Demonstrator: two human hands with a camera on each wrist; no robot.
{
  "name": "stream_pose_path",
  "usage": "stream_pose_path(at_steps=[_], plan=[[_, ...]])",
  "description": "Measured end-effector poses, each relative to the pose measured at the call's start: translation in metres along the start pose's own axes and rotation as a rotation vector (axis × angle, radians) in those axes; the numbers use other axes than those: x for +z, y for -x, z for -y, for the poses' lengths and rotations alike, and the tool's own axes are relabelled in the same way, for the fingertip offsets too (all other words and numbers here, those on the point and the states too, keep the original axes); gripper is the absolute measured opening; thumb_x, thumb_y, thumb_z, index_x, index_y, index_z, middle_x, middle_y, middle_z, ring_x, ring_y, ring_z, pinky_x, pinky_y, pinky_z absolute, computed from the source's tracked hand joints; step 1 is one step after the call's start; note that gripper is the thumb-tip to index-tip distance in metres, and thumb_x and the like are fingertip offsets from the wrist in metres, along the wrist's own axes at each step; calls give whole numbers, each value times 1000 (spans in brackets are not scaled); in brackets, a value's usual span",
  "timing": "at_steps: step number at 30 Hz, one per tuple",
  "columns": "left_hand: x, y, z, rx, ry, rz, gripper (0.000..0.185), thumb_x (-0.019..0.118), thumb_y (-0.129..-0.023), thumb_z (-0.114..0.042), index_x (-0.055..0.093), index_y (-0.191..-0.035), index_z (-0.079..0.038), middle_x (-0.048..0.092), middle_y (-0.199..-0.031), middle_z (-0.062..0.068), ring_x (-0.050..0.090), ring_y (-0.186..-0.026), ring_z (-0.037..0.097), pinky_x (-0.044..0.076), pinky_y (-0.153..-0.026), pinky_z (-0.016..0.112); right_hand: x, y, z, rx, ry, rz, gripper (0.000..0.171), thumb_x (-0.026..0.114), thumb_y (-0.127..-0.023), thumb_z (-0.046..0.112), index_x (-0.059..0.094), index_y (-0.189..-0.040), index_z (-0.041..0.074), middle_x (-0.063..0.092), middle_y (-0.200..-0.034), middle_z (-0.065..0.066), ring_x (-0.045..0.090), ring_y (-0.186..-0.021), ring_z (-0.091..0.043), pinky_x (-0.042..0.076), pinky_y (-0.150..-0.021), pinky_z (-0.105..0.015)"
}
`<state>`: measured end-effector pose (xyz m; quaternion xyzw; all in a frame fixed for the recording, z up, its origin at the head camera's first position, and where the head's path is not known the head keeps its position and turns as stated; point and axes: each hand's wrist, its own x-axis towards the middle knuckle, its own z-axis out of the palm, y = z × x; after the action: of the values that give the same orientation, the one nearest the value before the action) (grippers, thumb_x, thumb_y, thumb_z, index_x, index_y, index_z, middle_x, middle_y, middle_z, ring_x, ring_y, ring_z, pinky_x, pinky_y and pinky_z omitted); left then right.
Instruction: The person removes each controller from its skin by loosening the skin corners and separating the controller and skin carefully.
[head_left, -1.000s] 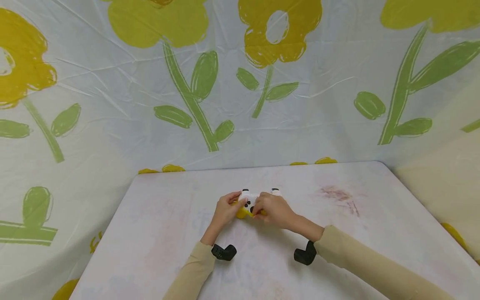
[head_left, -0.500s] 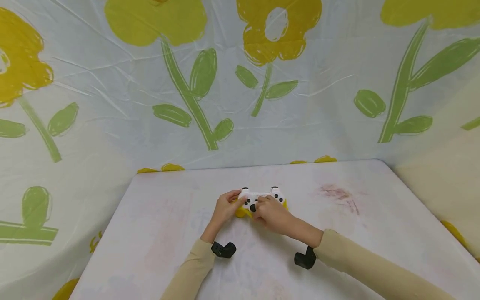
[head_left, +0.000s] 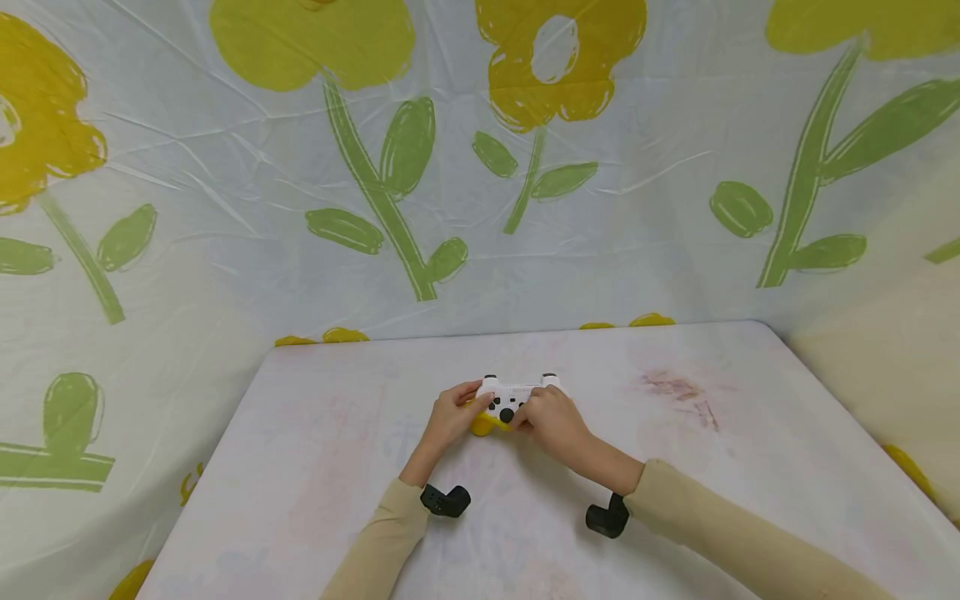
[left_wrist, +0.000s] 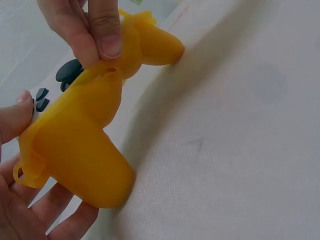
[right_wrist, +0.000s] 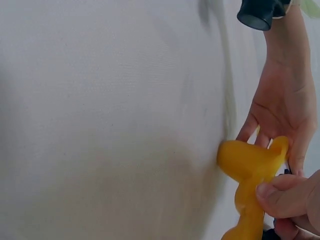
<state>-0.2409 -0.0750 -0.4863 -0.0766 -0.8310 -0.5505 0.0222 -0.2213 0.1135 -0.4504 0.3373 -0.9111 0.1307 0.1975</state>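
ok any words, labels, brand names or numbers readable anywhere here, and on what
None can be read.
White game controller: no legible brand or lettering; its button marks are too small to tell.
Yellow silicone cover, pinched by the right hand and held by the left hand: plain, no print.
Table and flowered backdrop: drawings and stains only, no text.

Two bare hands, left hand and right hand, at the ends of long beige sleeves reaching to the wrists. Snug, plain cuffs, no pattern or buttons visible. Under each wrist a small black camera, stubby and bent like an elbow, with a round dark lens end. Short, unpainted nails on the fingers. No rings or watch in sight.
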Motion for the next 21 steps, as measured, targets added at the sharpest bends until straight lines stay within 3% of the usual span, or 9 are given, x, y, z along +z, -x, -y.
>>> stream_pose_path(at_steps=[9,15,21], plan=[[1,-2,5,-22,29,-3,47,66,-91,-29,59,-129,-2,64,-125,18,61,-117,31,50,-97,42,2,3,9,104,17,-23,14,81,-69,5,76,-64,17,70,-64,6,61,-55,-10,51,-54,-26],[0,-1,4,-15,32,-6,46,66,-91,-26,59,-129,-1,63,-125,19,61,-117,32,50,-96,42,-1,1,6,138,-40,-44,14,88,-63,13,75,-67,13,61,-70,4,60,-59,-11,50,-56,-24],[0,-1,4,-10,35,-7,46,66,-91,-28,60,-129,-2,63,-127,17,60,-118,31,49,-98,42,-12,-6,-3,138,-48,3,23,91,-57,22,73,-69,14,58,-68,5,49,-63,-10,46,-54,-21]])
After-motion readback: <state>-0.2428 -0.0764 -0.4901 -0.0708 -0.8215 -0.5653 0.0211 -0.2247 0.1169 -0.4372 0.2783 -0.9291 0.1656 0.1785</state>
